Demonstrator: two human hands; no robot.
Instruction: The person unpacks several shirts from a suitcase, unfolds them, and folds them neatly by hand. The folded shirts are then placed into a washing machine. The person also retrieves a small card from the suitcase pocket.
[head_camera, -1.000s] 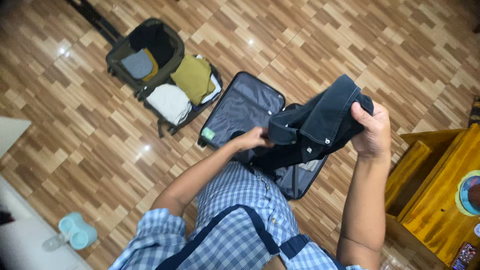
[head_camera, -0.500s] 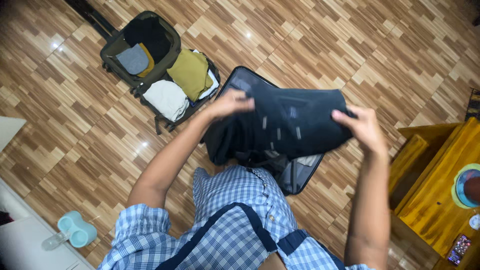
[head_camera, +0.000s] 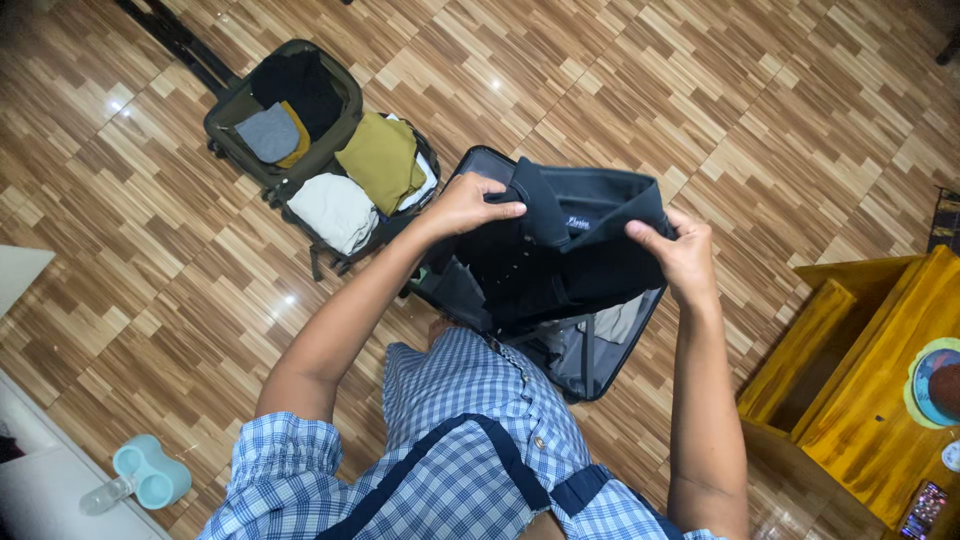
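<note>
A: While both arms reach forward, elbows bent, the left hand pinches the top left edge of a dark garment, thumb on top. Right hand?

B: Same on the other side. Fingers closed over the garment's right edge, wrist cocked inward.

A: Counts?

B: Two hands, one dark garment, two open suitcases. The black suitcase sits directly under the garment. The olive suitcase is up-left, with folded pieces in it: one olive-yellow, one cream, one grey; the rest I can't count.

A: Garment position?

B: Stretched flat between the two hands, held above the black suitcase, well apart from the olive one. A yellow wooden cabinet stands at right.
</note>
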